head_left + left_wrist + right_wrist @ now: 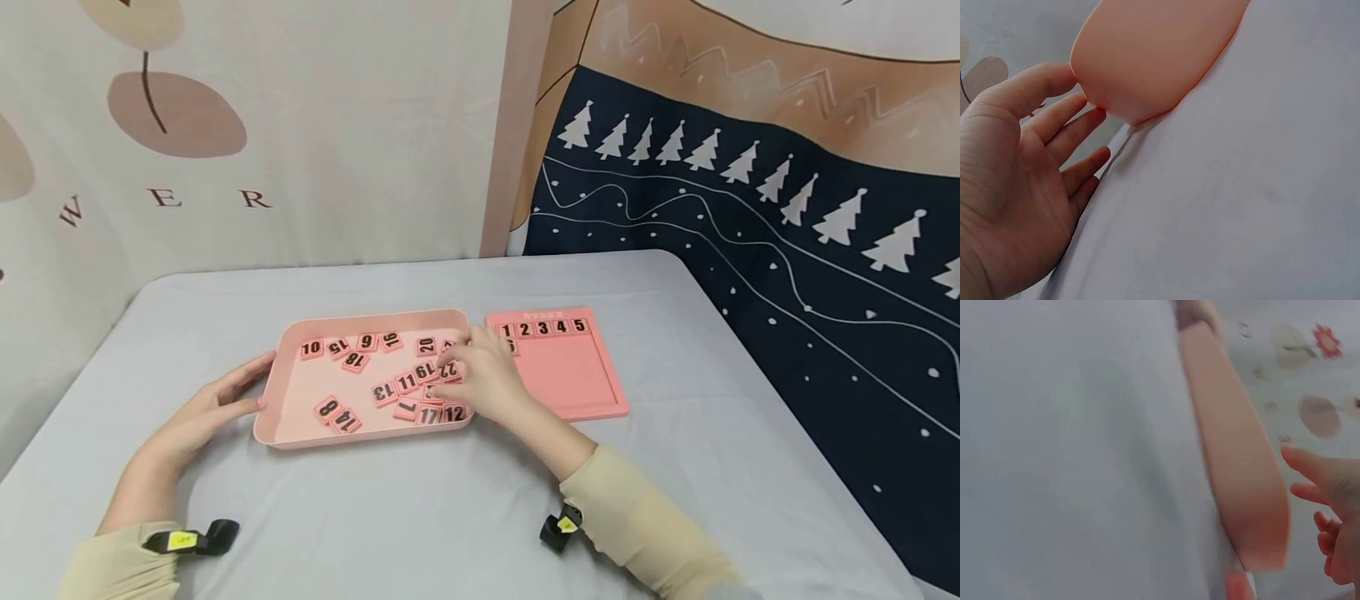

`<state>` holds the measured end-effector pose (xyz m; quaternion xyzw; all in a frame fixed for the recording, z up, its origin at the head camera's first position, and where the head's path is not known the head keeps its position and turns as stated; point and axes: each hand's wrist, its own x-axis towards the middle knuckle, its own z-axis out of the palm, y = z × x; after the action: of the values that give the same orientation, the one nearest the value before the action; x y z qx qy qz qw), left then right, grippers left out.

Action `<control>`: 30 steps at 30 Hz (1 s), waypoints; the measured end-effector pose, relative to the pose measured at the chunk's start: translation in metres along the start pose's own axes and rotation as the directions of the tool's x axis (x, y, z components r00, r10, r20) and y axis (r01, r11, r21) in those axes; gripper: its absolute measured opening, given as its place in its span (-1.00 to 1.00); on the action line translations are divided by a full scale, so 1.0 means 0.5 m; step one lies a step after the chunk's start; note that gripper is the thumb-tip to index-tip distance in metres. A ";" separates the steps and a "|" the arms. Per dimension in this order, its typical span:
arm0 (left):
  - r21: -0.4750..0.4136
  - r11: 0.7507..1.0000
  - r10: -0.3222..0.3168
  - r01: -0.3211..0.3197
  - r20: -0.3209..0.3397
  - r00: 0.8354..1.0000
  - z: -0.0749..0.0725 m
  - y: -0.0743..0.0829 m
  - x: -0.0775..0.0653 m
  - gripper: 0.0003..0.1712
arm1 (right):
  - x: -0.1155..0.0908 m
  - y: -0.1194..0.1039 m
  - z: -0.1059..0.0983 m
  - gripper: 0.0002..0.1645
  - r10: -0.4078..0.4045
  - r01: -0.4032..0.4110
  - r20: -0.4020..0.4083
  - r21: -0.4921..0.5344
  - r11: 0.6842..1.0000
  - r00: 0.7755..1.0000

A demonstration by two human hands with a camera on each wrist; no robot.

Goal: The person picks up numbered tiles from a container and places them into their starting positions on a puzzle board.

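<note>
A pink tray (pixel 322 441) on the table holds several loose number tiles, among them 10 (pixel 311 348), 18 (pixel 356 360) and 8 (pixel 328 408). At its left end my left hand (pixel 198 421) rests with relaxed fingers; in the left wrist view the fingertips (pixel 1094 115) touch the tray's outer wall. My right hand (pixel 491 375) is over the tray's right end, thumb and fingers apart above tiles near 22 (pixel 448 372), partly covering some. To the right lies a pink board (pixel 566 375) with tiles 1 to 5 along its top row and 6 (pixel 512 347) below.
A pale cloth covers the table (pixel 375 517). Behind it hangs a cream printed curtain (pixel 360 142), and a dark cloth with white trees (pixel 750 250) hangs at the right. The board stands close beside the tray's right end.
</note>
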<state>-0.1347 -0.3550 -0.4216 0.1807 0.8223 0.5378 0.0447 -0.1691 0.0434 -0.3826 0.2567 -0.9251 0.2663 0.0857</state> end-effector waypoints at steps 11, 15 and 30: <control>0.002 1.000 0.006 -0.006 -0.001 1.000 0.003 -0.001 0.003 -0.28 | 0.020 -0.030 0.057 -0.58 -0.084 0.109 0.165 -0.151 0.983 0.983; 0.005 1.000 -0.008 0.008 -0.002 1.000 0.001 0.001 0.004 -0.27 | 0.024 -0.033 0.063 -0.60 -0.068 0.103 0.190 -0.184 0.977 0.980; 0.006 1.000 -0.018 0.018 -0.009 1.000 0.001 0.000 0.000 -0.28 | 0.030 -0.042 0.073 -0.66 -0.053 0.103 0.227 -0.216 0.971 0.972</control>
<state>-0.1345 -0.3545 -0.4216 0.1709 0.8258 0.5355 0.0454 -0.1715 0.0021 -0.3995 0.3096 -0.9423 0.1257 0.0219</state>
